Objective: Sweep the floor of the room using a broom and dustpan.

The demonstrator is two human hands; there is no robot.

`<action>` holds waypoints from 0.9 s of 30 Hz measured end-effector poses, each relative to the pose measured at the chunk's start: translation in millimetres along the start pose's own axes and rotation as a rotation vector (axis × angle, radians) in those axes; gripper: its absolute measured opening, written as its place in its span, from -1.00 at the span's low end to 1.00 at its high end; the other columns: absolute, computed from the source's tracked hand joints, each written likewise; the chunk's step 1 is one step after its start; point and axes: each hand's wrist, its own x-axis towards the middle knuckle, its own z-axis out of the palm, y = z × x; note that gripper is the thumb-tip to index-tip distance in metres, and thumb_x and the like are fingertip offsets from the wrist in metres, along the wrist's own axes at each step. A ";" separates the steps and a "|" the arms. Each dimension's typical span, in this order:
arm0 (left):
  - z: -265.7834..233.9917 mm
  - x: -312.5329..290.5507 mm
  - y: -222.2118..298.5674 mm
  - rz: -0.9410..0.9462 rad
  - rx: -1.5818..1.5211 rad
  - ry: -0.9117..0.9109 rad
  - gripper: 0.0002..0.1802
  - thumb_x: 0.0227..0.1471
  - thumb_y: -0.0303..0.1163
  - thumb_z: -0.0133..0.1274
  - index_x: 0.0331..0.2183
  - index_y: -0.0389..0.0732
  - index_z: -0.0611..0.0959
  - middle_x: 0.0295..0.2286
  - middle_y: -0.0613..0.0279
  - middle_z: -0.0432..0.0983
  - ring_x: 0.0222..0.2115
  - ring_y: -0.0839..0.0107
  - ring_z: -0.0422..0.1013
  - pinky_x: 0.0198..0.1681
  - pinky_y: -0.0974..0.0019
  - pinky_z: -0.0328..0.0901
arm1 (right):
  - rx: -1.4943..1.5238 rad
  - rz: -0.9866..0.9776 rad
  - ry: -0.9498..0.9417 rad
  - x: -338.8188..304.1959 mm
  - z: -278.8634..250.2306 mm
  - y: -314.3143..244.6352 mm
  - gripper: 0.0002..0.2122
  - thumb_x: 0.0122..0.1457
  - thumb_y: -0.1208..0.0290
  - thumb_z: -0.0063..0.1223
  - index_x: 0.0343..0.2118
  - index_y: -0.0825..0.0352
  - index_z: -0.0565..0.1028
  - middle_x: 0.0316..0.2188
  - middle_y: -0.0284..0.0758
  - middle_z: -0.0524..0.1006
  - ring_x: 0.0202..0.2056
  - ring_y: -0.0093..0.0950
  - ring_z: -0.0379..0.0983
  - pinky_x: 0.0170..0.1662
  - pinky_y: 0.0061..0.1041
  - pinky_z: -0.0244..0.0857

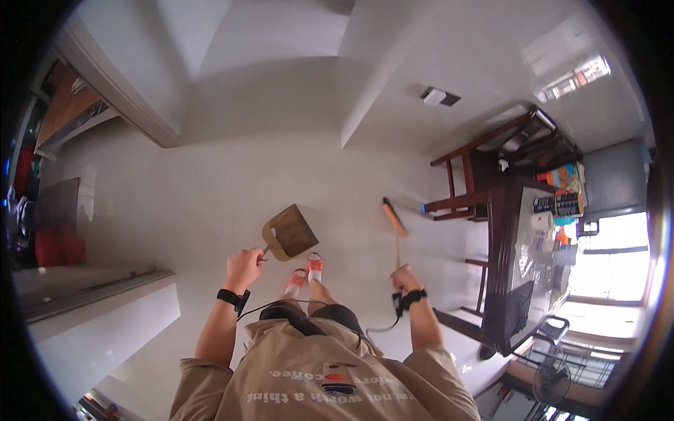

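My left hand [244, 269] is closed round the handle of a brownish-yellow dustpan [290, 232], which hangs ahead of my feet with its wide mouth turned to the right. In my right hand [405, 279], the fingers wrap a thin yellowish broom handle. The broom [394, 217] has an orange head with dark bristles and points away from me, left of a chair leg. Whether the bristles touch the floor I cannot tell. Both wrists wear black bands, and a cable runs from each.
Pale glossy floor [210, 189] spreads around my red slippers [315, 262]. To the right stand a dark wooden chair [463, 175] and a cluttered table [516, 238]. A wall corner [344, 144] juts in ahead. At left are a door frame [165, 140] and a red object [60, 242].
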 end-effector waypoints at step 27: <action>3.5 -59.5 5.7 -0.289 -0.085 0.096 -0.80 -0.33 -0.37 -0.01 -0.48 -0.05 0.55 -0.57 0.16 0.48 -0.49 0.11 0.40 -0.48 0.11 0.28 | 0.284 -0.221 -0.235 101.8 -113.4 -156.8 -0.75 -0.12 0.57 -0.05 -0.36 0.36 0.19 -0.79 -0.37 0.27 -0.83 -0.57 0.17 -0.82 -0.56 0.01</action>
